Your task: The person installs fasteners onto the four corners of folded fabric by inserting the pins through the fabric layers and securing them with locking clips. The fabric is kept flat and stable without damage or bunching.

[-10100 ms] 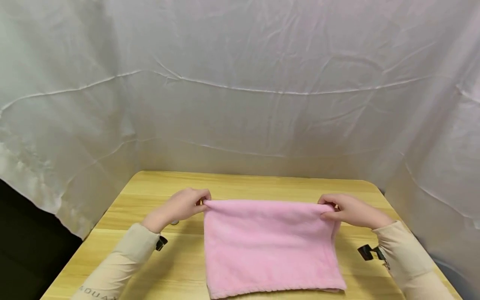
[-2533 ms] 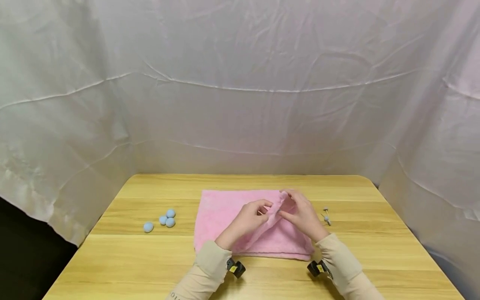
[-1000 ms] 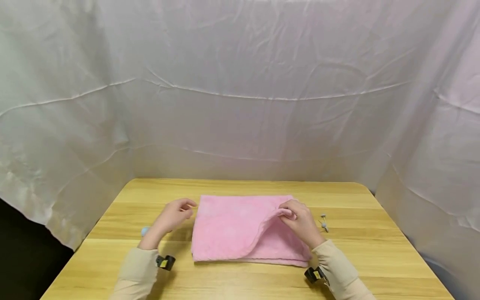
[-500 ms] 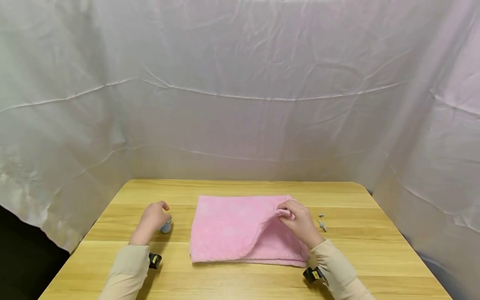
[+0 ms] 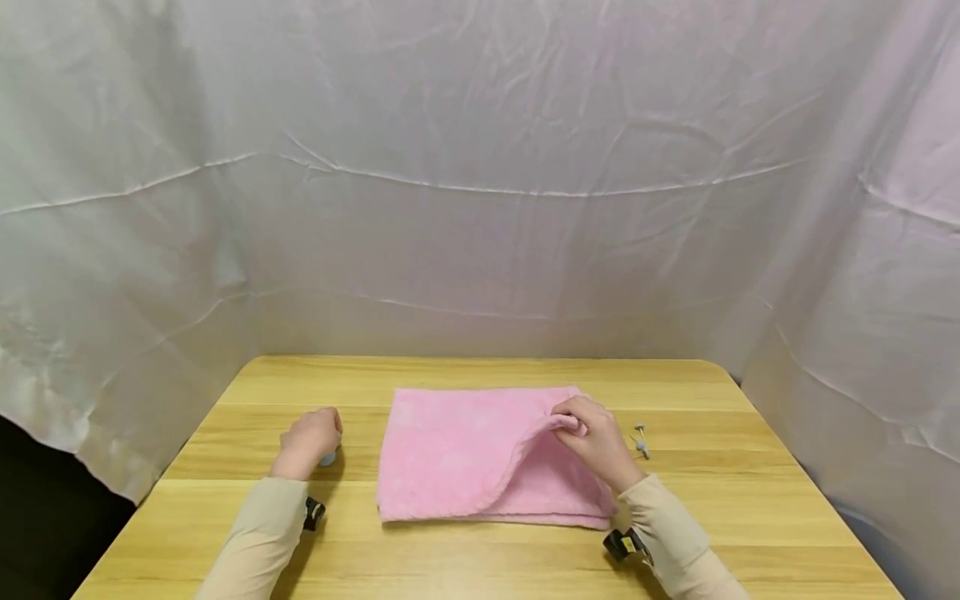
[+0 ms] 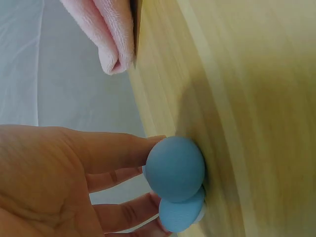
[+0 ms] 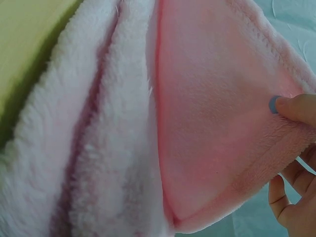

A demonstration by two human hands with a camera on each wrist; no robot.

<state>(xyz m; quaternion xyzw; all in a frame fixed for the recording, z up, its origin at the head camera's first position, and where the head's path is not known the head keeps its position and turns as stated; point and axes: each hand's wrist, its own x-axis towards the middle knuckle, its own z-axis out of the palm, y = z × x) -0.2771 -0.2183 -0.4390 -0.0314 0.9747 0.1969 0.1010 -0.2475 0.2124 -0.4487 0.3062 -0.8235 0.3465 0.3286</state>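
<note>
A folded pink plush cloth (image 5: pixel 450 454) lies mid-table with its near right corner lifted. My right hand (image 5: pixel 596 442) pinches that raised corner between thumb and fingers. Under the thumb, in the right wrist view, shows a small blue piece (image 7: pixel 274 104) against the cloth's inner side. Left of the cloth, my left hand (image 5: pixel 309 440) reaches down over light-blue round caps, mostly hidden from the head view. Seen from the left wrist, its thumb and fingers close around a smooth domed blue cap (image 6: pixel 175 168), with another blue cap (image 6: pixel 180 216) right against it.
Right of the cloth lie small pins with blue-grey heads (image 5: pixel 642 447), one with its thin shaft standing up. The wooden table (image 5: pixel 480 558) has grey fabric curtains (image 5: pixel 480 250) behind it and at both sides.
My left hand has let go of the cloth, moved left to the blue caps and lowered its fingers onto them. My right hand keeps holding the raised corner.
</note>
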